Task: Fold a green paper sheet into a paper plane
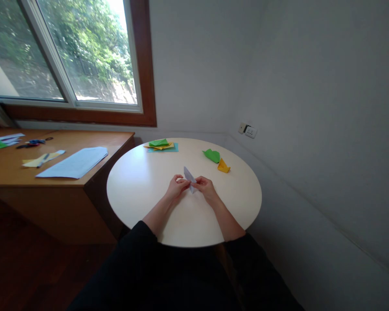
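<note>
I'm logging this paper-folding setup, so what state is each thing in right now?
White paper: folded, pinched by both hands above the round table.
Left hand: fingers shut on it.
Right hand: fingers shut on it.
Green piece: folded, lying on the table.
Yellow piece: folded, beside the green.
Paper stack: flat.

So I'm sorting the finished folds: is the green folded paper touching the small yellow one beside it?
Cannot tell. In the head view the green folded paper and the yellow folded paper sit corner to corner, too small to show contact or a gap.
</note>
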`<state>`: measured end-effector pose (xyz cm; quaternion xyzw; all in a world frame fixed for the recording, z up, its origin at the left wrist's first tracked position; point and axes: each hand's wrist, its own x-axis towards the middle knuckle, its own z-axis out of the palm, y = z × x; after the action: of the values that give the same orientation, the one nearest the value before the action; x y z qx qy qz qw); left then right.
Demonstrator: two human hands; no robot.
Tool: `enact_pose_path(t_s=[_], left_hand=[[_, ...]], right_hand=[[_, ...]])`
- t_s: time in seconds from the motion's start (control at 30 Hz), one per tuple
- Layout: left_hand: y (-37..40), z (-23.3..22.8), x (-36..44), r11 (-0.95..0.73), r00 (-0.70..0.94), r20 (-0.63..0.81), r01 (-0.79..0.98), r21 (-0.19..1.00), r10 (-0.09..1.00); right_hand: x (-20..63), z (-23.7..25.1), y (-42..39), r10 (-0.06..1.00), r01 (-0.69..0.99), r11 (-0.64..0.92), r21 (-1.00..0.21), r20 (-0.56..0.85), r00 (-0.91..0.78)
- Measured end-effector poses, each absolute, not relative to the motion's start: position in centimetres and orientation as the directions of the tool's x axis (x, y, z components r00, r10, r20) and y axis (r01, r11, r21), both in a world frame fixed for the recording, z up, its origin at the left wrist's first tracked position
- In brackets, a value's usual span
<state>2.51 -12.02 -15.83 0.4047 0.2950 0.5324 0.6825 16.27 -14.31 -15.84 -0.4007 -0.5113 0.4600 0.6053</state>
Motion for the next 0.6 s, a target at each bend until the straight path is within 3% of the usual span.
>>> enact_pose_path(t_s=[0.6], left_hand=[[-12.3,-15.6,2.9,0.081,0.39,0.144,-0.507,0.858,0.909]], right_hand=[[16.5,-17.2,-13.2,0.855,0.177,0.385,-0.906,0.422,0.303]])
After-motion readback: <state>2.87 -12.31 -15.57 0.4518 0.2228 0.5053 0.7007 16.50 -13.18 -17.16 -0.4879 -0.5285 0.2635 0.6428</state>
